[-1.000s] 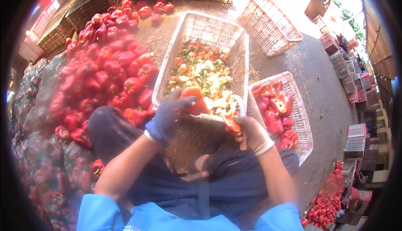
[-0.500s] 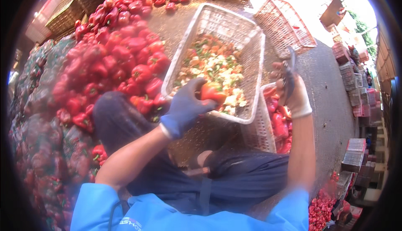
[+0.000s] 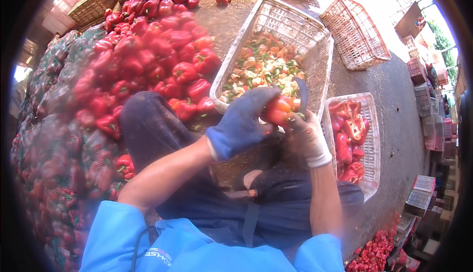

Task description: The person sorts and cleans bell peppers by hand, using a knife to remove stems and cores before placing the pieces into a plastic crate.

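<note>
My left hand (image 3: 242,120), in a blue glove, is closed around a red-orange bell pepper (image 3: 279,108) over the near edge of a white plastic crate (image 3: 218,85). Pale pepper cores (image 3: 261,62) with green stems lie in that crate. Against the pepper's right side, my right hand (image 3: 309,138), in a soiled white glove, grips a knife with a dark curved blade (image 3: 302,90) pointing up. The fingers of the right hand partly hide its handle. Whether the blade cuts into the pepper cannot be made out.
A big heap of red bell peppers (image 3: 185,72) lies left of the crate, beside filled mesh sacks (image 3: 54,173). To the right stands a white crate (image 3: 377,149) of opened red peppers (image 3: 351,134). Beyond it is another crate (image 3: 357,35), with stacked crates (image 3: 422,97) farther right.
My right hand has swung left and down, bringing the knife from the right side to the pepper. The left hand still holds the pepper. The view has shifted, showing more of the right-hand crate.
</note>
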The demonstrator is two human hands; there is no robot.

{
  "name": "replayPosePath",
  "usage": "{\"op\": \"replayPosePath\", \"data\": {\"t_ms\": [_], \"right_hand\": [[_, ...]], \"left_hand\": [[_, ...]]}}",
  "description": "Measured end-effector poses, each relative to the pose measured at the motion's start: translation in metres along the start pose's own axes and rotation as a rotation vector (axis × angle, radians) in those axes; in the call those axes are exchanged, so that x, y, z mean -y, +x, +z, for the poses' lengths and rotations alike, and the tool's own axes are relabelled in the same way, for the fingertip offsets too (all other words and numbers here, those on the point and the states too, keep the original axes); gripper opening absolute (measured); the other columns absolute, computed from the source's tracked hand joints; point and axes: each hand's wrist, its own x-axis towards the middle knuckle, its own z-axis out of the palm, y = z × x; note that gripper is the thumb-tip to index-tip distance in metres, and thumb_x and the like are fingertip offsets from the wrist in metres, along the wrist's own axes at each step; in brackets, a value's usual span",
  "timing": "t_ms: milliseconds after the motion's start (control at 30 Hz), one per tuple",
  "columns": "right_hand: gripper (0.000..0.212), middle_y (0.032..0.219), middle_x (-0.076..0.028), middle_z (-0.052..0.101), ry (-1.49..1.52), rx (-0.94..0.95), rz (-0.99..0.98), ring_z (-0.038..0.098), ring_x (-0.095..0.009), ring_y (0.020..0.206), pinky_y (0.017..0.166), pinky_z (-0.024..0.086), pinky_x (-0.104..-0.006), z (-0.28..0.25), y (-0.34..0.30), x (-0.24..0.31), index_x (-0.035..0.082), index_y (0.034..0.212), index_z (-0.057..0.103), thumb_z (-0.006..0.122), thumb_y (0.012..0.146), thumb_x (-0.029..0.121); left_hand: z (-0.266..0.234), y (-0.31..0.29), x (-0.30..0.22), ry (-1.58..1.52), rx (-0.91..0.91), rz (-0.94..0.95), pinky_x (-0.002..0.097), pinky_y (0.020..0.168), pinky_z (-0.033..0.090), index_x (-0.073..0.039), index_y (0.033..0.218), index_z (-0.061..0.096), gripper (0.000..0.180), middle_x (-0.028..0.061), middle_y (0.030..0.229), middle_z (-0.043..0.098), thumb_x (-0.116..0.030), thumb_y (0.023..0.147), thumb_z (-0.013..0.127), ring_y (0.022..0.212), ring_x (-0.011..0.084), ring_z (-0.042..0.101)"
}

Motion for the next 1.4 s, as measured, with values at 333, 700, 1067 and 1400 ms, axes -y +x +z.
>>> {"op": "replayPosePath", "data": {"t_ms": [333,700,1067,1400], "right_hand": [[0.054,0.089,-0.001,0.069,-0.199,0.056,-0.135,0.061,-0.008,0.067,0.054,0.043,-0.0210,0.010,-0.008,-0.019,0.005,0.132,0.063,0.088,0.092,0.033],[0.033,0.099,0.000,0.074,-0.187,0.046,-0.005,0.063,-0.003,0.074,0.062,0.047,-0.0196,0.035,-0.015,-0.006,0.000,0.124,0.071,0.084,0.096,0.011],[0.031,0.102,0.000,0.075,-0.174,0.068,-0.237,0.066,-0.006,0.089,0.078,0.052,-0.0247,0.038,-0.009,-0.015,0.001,0.120,0.073,0.085,0.094,0.013],[0.032,0.108,-0.004,0.078,-0.142,0.135,-0.278,0.071,-0.009,0.093,0.082,0.056,-0.0242,0.035,-0.004,-0.019,-0.003,0.123,0.074,0.083,0.097,0.013]], "left_hand": [[0.012,0.009,0.028,-0.426,0.146,-0.319,0.0409,0.095,0.057,-0.001,0.139,0.060,0.034,0.0160,0.114,0.073,-0.019,0.110,0.056,0.108,0.0305,0.072],[0.025,0.003,0.042,0.438,-0.063,0.162,0.0483,0.069,0.056,-0.006,0.122,0.062,0.032,0.0168,0.095,0.068,-0.015,0.092,0.071,0.082,0.0411,0.070],[0.031,0.012,0.046,0.341,-0.132,0.285,0.0480,0.066,0.056,-0.005,0.123,0.058,0.034,0.0168,0.093,0.067,-0.012,0.092,0.069,0.081,0.0389,0.071],[0.031,0.011,0.052,0.422,-0.142,0.272,0.0507,0.064,0.055,-0.005,0.115,0.056,0.028,0.0163,0.090,0.065,-0.013,0.090,0.068,0.079,0.0407,0.070]]}}
